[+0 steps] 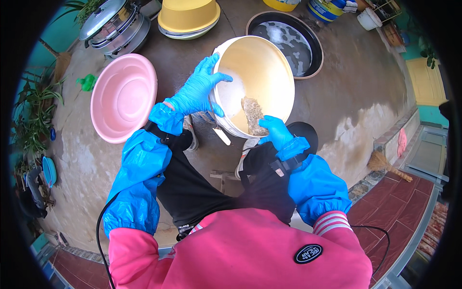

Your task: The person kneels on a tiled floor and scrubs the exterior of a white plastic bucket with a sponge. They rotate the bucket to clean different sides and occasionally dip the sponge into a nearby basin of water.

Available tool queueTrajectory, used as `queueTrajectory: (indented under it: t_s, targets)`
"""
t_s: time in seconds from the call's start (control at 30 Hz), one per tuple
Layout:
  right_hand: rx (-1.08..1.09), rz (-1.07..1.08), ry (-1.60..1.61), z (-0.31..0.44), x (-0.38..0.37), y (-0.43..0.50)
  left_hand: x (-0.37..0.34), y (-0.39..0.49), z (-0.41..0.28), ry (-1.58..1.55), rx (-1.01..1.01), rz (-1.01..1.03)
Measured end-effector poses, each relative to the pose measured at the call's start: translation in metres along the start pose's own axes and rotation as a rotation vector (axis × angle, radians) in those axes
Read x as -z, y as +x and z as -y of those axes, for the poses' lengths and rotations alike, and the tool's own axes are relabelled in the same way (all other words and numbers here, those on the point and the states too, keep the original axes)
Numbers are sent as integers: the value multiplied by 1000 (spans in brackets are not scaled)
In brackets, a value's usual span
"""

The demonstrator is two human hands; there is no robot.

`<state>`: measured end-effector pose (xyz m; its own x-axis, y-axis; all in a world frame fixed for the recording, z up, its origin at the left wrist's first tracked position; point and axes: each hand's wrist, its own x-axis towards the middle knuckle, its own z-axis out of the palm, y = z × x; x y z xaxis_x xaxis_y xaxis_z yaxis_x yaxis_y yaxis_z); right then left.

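Observation:
A white plastic bucket (269, 68) is tilted with its mouth towards me, between my knees. My left hand (200, 85), in a blue glove, grips the bucket's left rim, thumb over the edge. In my right hand (276, 132), also gloved in blue, is a loofah scrubber (252, 115), at the lower part of the bucket's mouth. White foam (231, 86) lies inside on the left. The wire handle with its white grip (221, 136) hangs down beside the bucket.
A pink basin (124, 97) stands at the left. Behind the bucket is a black basin (314, 65) of sudsy water. Stacked yellow basins (188, 16) and a metal steamer pot (110, 29) stand farther back. A straw broom (384, 164) lies at the right by the step.

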<state>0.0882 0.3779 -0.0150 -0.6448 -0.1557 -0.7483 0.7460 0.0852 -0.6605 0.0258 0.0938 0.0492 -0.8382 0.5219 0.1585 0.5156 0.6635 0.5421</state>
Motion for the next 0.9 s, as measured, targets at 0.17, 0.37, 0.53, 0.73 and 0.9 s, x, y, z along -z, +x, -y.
queueTrajectory:
  t_s: [0.17,0.37,0.53,0.73,0.9]
  targets:
    - [-159,258,264,-23,-6,-4,5,8,-9,-38,-46,127]
    - [-382,499,106,-4,-5,0,11,14,-23,-102,-243,178]
    - [119,56,-654,48,18,71,7,19,-18,-152,-222,174]
    - [451,-146,-1502,34,4,189,9,16,-3,-195,-208,102]
    - [432,-163,-1593,0,-33,229,10,17,-4,-236,-150,126]
